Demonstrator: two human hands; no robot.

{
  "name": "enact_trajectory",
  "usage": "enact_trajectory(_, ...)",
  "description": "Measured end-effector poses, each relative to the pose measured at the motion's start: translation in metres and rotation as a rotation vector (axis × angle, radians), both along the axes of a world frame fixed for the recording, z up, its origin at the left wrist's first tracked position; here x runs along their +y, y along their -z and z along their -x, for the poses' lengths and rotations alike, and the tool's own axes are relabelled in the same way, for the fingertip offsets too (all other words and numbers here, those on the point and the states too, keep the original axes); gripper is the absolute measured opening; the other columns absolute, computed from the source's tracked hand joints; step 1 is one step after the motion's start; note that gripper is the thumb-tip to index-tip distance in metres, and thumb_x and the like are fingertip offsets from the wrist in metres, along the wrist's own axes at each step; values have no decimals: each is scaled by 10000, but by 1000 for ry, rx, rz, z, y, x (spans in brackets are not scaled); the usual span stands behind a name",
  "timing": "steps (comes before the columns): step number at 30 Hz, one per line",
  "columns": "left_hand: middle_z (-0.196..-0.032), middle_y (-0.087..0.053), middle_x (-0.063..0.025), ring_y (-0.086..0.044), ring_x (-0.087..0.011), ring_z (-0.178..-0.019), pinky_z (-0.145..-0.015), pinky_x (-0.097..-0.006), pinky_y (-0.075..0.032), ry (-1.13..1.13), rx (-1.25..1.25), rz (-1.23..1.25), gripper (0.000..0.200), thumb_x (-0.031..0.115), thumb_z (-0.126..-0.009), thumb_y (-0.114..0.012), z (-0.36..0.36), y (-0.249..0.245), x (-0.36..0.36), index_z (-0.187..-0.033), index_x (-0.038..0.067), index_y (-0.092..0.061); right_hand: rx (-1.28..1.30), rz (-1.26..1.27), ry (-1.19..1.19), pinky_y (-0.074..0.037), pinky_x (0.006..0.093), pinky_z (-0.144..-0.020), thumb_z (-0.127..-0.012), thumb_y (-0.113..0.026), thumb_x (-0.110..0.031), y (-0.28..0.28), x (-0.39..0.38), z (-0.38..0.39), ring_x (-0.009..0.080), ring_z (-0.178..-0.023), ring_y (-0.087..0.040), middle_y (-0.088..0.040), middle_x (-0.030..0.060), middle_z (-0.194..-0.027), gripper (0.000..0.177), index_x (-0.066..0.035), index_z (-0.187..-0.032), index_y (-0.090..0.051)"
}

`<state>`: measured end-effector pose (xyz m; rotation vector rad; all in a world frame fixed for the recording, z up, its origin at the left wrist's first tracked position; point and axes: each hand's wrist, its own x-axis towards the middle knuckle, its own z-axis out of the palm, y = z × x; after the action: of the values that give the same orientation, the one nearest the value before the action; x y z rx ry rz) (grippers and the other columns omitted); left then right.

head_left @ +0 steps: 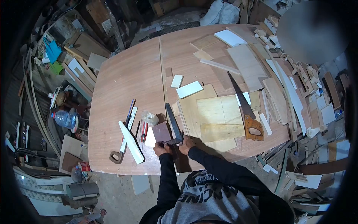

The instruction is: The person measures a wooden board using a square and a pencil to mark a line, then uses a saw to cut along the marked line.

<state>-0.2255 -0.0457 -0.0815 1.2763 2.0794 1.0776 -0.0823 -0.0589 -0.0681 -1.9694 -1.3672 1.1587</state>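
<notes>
My left hand (163, 149) is closed around the short arm of a dark L-shaped try square (172, 120) near the table's front edge. At the square's corner, my right hand (186, 145) has its fingers closed; a small dark piece shows at its fingertips, too small to name. The long arm of the square points away from me. Just left of it lies a reddish-brown piece (161, 132), with a cloudy jar (150, 118) behind. Further left are a red-handled tool (144, 130), a white strip (131, 142) and a long tool with a brown looped handle (116, 157).
A handsaw (254, 128) lies to the right, beside thin yellowish boards (220, 112). White offcuts (189, 89) sit behind them. Boards and wood scraps crowd the right edge of the table (126, 78). A large water bottle (65, 118) stands off to the left.
</notes>
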Motion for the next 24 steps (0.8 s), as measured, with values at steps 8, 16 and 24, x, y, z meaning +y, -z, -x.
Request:
enact_trajectory(8, -908, -510, -148, -563, -277, -796, -701, -371, -502, -33, -96, 101, 369, -55, -739, -562, -13, -17, -3, -1102, -26, -509, -147, -1, -245, -525, 440, -828, -715, -608, -116, -46, 1, -11, 409, -930, -636, -647, 281, -937, 300, 79, -942, -592)
enact_trajectory(16, -1084, -427, -213, -538, -389, -978, -847, -440, -472, 73, 245, -35, 486, 102, -747, -666, -38, -29, -23, -1183, 17, -469, -149, -121, -231, -498, 490, -797, -748, -573, -120, -36, -19, -33, 411, -888, -627, -639, 263, -934, 347, 31, -1059, -551)
enact_trajectory(24, -1134, -417, -235, -495, -414, -1038, -877, -464, -449, 31, 282, -89, 587, 110, -744, -656, -38, -17, -30, -1264, 11, -401, -409, -395, 241, -410, 425, -985, -809, -603, -159, -38, -84, -169, 348, -1159, -506, -568, 174, -1203, 451, -97, -1247, -519)
